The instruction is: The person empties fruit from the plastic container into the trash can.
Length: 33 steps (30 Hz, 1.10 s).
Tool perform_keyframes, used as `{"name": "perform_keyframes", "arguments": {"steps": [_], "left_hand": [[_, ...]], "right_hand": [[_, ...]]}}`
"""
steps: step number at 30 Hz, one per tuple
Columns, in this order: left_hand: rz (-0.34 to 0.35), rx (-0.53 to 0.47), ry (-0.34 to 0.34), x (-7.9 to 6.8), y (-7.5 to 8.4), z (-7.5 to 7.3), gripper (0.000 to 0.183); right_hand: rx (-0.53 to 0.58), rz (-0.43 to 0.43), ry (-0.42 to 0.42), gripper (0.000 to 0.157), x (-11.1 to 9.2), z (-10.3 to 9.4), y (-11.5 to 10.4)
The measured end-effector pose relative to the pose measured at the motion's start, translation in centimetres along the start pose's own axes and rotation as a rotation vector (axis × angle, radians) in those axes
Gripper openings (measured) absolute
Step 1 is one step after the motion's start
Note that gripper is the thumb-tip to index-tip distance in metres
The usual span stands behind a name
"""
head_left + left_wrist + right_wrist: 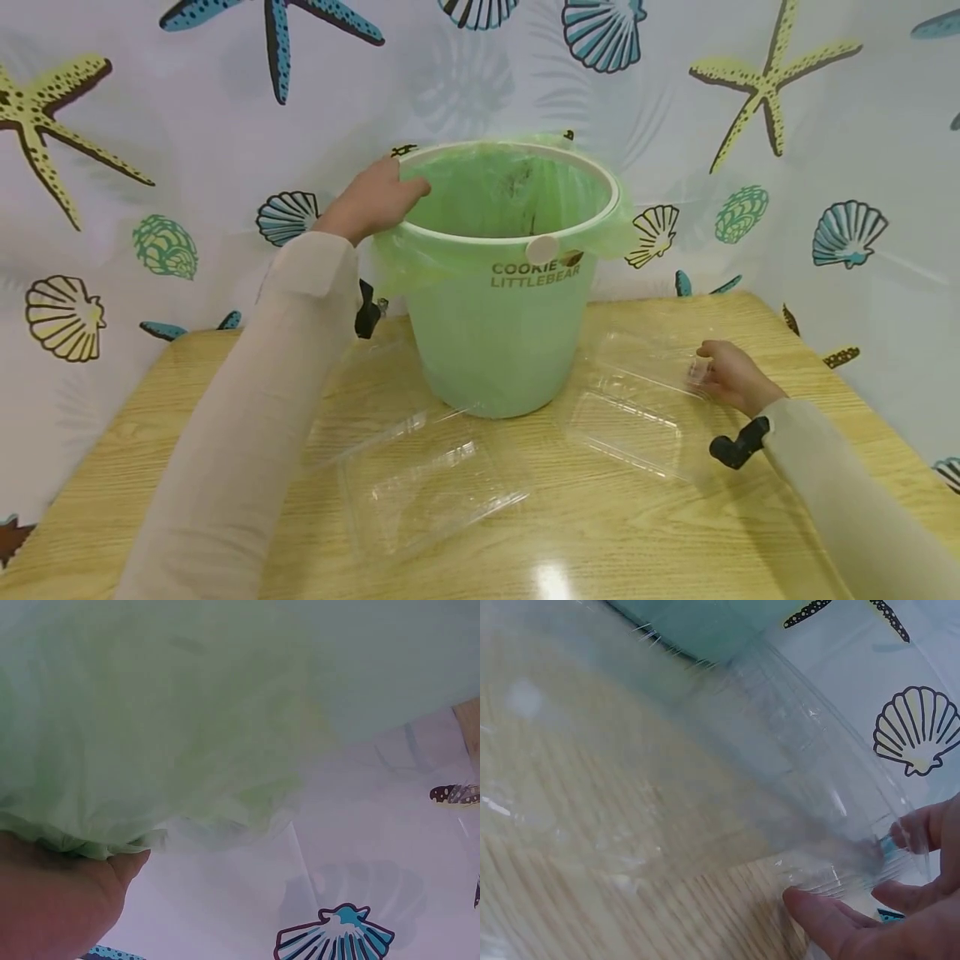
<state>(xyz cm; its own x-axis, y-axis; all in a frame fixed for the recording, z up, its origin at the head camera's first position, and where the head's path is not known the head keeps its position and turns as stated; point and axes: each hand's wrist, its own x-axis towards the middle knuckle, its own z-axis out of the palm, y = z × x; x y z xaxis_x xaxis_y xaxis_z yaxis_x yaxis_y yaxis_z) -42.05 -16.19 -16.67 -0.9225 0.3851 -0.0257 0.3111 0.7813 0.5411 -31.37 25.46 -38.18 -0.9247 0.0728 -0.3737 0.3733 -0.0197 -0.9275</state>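
A pale green trash bin (pixel 498 333) stands at the back of the table, lined with a thin green bag (pixel 615 229) folded over its white rim (pixel 480 241). My left hand (pixel 378 198) grips the rim at the bin's left side, thumb toward the inside; the left wrist view has the bag's gathered edge (pixel 112 844) against that hand (pixel 60 900). To the right, my right hand (pixel 733 379) pinches the right end of a clear plastic container (pixel 637 425). Close up, thumb and fingers (pixel 825 915) hold the container's edge (pixel 832 881).
Another clear plastic container (pixel 442 492) lies on the wooden table (pixel 600 542) in front of the bin, its rear part close to the bin's base. A cloth (pixel 225 150) printed with shells and starfish hangs right behind the table.
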Motion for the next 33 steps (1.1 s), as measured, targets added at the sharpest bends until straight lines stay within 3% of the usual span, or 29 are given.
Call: {"name": "perform_keyframes", "arguments": {"steps": [4,10,17,24,30,33], "left_hand": [[0.000,-0.007,-0.001,0.0,-0.3,0.0,0.069],[0.009,-0.022,0.002,0.1,-0.9,-0.1,0.070],[0.020,-0.030,0.003,-0.1,-1.9,-0.2,0.071],[0.039,-0.049,-0.011,-0.4,-3.4,-0.3,0.072],[0.107,-0.066,0.073,-1.1,-6.0,-0.1,0.067],[0.091,-0.046,0.103,-1.5,-7.3,0.4,0.068]], "right_hand": [[-0.120,-0.011,0.034,0.059,0.0,-0.1,-0.1],[-0.237,-0.014,0.065,0.039,0.4,-0.1,-0.4],[-0.392,-0.055,0.116,0.061,0.8,-0.2,-2.6],[-0.469,-0.146,0.185,0.057,1.5,0.7,-5.5],[-0.506,-0.197,0.168,0.081,1.6,2.9,-8.5],[-0.527,-0.208,0.131,0.086,1.5,3.9,-9.8]]}}
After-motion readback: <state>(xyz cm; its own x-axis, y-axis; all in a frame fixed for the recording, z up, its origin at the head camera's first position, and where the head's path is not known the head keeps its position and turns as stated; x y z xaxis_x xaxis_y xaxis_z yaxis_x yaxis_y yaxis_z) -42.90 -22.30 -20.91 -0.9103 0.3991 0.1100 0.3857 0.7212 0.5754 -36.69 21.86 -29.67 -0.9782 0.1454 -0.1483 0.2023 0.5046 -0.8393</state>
